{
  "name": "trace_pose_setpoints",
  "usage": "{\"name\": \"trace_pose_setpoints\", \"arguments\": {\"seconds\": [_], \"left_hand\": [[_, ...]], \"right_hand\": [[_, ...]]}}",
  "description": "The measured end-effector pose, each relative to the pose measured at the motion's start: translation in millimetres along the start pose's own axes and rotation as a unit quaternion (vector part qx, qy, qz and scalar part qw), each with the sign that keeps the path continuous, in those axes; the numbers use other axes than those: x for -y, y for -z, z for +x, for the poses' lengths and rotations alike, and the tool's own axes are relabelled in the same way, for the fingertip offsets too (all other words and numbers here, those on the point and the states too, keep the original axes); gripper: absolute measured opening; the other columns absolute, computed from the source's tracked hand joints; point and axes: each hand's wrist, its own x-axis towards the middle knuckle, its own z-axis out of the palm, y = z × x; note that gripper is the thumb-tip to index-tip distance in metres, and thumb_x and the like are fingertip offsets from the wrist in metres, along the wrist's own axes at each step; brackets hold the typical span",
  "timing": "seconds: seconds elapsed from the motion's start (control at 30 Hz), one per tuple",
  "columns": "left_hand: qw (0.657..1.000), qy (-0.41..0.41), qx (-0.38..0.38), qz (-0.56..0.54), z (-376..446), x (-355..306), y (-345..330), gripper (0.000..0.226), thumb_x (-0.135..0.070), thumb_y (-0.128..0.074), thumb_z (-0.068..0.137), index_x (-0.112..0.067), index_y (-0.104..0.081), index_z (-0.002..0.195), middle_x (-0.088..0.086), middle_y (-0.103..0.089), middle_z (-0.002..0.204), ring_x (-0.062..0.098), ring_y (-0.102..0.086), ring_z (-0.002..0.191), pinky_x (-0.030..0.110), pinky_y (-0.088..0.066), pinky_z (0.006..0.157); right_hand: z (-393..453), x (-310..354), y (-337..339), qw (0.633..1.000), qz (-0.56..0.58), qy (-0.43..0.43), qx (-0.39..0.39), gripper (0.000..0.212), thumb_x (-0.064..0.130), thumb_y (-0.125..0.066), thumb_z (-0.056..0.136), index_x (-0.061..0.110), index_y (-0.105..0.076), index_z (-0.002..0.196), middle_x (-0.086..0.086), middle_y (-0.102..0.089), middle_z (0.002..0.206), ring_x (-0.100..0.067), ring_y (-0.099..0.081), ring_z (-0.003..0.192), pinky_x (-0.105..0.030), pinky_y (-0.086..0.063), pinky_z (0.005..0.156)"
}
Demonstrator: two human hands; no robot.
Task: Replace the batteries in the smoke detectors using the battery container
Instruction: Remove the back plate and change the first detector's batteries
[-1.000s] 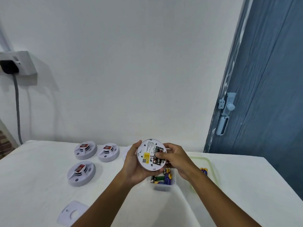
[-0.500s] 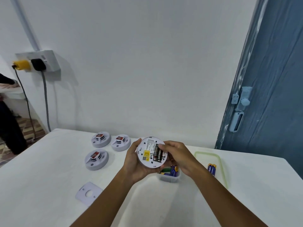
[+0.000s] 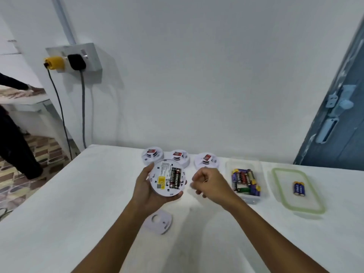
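1. At the far left a wall socket (image 3: pixel 73 58) carried two plugs, well clear of the work.
2. Our left hand (image 3: pixel 146 191) gripped the detector (image 3: pixel 167 178) back-up, above the bench (image 3: pixel 59 213); black batteries sat in its open bay.
3. We judged the step to be the battery swap on this unit, with its cover plate (image 3: pixel 158 221) lying on the bench below the hand.
4. Our right hand (image 3: pixel 208 183) hung just beside the detector, fingers curled; whether it pinched anything we could not tell.
5. Three more detectors (image 3: pixel 179 157) waited in a row behind.
6. The container (image 3: pixel 246 181) of mixed batteries stood near, to the right, with its lid (image 3: pixel 297 191) beyond, carrying two blue batteries (image 3: pixel 299 189).
7. The next move probably called for a short reach right or a pull on the seated cells; nothing blocked either.
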Motion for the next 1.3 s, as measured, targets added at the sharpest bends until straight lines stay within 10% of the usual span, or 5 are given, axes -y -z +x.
{"name": "trace_pose_setpoints", "arguments": {"seconds": [0.23,0.5,0.67,0.87,1.3], "left_hand": [[0.997,-0.017,0.004,-0.072,-37.6,-32.7,90.3,0.053,-0.046,-0.051,0.082,-0.013,-0.068,0.119,0.023,-0.054,0.135,0.049,-0.055,0.117,0.054,-0.051,0.082],[0.991,0.002,0.064,-0.115,-58.5,-23.2,138.4,0.076,-0.045,-0.083,0.062,-0.008,-0.063,0.125,0.025,-0.055,0.132,0.047,-0.052,0.121,0.059,-0.050,0.084],[0.996,0.047,0.020,-0.075,-58.3,-18.2,131.6,0.088,-0.054,-0.092,0.034,-0.008,-0.074,0.107,0.024,-0.066,0.113,0.044,-0.066,0.095,0.051,-0.056,0.066],[0.994,0.104,0.002,-0.037,-49.0,-7.2,116.6,0.081,-0.072,-0.060,0.066,-0.010,-0.069,0.116,0.023,-0.065,0.110,0.040,-0.061,0.094,0.044,-0.055,0.071],[0.989,0.132,0.020,-0.056,-45.7,-1.6,101.5,0.081,-0.073,-0.038,0.070,-0.014,-0.057,0.122,0.018,-0.069,0.113,0.036,-0.069,0.096,0.057,-0.053,0.080]], "right_hand": [[6.6,-5.0,-104.8,0.934,-0.318,0.000,0.165,0.058,0.034,-0.085,0.063,0.018,-0.054,0.110,-0.001,-0.052,0.104,-0.019,-0.054,0.094,-0.033,-0.047,0.077],[13.9,4.8,-136.2,0.868,-0.456,-0.036,0.193,0.063,0.037,-0.084,0.055,0.017,-0.042,0.098,-0.003,-0.052,0.102,-0.022,-0.055,0.089,-0.032,-0.045,0.064],[13.2,19.3,-112.5,0.911,-0.389,-0.065,0.120,0.049,0.034,-0.082,0.058,0.015,-0.050,0.090,-0.004,-0.057,0.097,-0.019,-0.058,0.077,-0.028,-0.043,0.057],[0.4,49.4,-103.9,0.967,-0.246,0.029,0.060,0.062,0.031,-0.088,0.059,0.018,-0.054,0.110,0.006,-0.056,0.101,-0.009,-0.055,0.085,-0.025,-0.047,0.070],[-12.8,56.0,-132.1,0.930,-0.324,0.112,0.136,0.076,0.034,-0.083,0.067,0.034,-0.048,0.135,0.013,-0.045,0.118,-0.009,-0.047,0.110,-0.028,-0.046,0.093]]}}
